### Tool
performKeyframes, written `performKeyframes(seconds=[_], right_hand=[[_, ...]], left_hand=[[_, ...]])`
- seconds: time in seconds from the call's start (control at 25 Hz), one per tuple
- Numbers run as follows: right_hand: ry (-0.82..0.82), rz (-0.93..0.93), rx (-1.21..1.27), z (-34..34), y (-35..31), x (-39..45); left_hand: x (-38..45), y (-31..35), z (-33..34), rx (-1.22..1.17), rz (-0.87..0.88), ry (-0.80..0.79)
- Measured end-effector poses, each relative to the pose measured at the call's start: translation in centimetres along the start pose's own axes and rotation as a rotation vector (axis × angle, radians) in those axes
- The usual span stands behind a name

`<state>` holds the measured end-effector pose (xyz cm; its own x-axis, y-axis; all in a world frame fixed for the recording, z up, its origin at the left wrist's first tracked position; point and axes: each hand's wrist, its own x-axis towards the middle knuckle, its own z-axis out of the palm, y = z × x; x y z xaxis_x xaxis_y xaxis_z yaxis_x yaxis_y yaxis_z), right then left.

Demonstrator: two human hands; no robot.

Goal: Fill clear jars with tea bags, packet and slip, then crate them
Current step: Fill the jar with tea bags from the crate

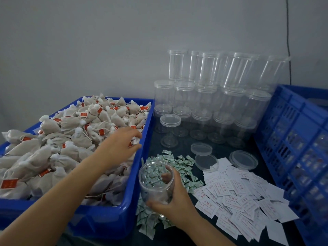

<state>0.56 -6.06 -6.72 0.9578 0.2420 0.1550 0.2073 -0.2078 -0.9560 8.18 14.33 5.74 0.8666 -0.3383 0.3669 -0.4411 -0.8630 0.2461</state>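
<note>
Open jar upright, mouth up

A plain grey-white wall fills the view beyond the hands, evenly and softly lit, without marks. A thin black cable runs down it, far off to the right of the right hand. Beneath the hands lies a dark tabletop, its bare surface showing near the right wrist.
</note>
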Motion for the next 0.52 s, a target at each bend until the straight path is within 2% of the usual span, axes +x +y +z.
performKeyframes(seconds=[0.08,0.16,0.24,0.36,0.52], right_hand=[[-0.004,0.003,-0.005,-0.1,-0.1,0.0],[-0.007,0.008,-0.011,-0.1,-0.2,0.0],[-0.012,0.014,-0.014,-0.1,-0.2,-0.1],[-0.012,0.019,-0.014,-0.1,-0.4,-0.2],[-0.010,0.016,0.004,0.0,-0.5,-0.3]], left_hand=[[0.5,-2.9,0.6,0.211,-0.183,0.020],[0.3,-5.3,1.2,0.393,-0.376,-0.052],[-0.1,-6.9,1.9,0.448,-0.513,-0.110],[-0.4,-7.6,2.5,0.399,-0.611,-0.191],[-0.4,-7.4,2.7,0.347,-0.615,-0.189]])
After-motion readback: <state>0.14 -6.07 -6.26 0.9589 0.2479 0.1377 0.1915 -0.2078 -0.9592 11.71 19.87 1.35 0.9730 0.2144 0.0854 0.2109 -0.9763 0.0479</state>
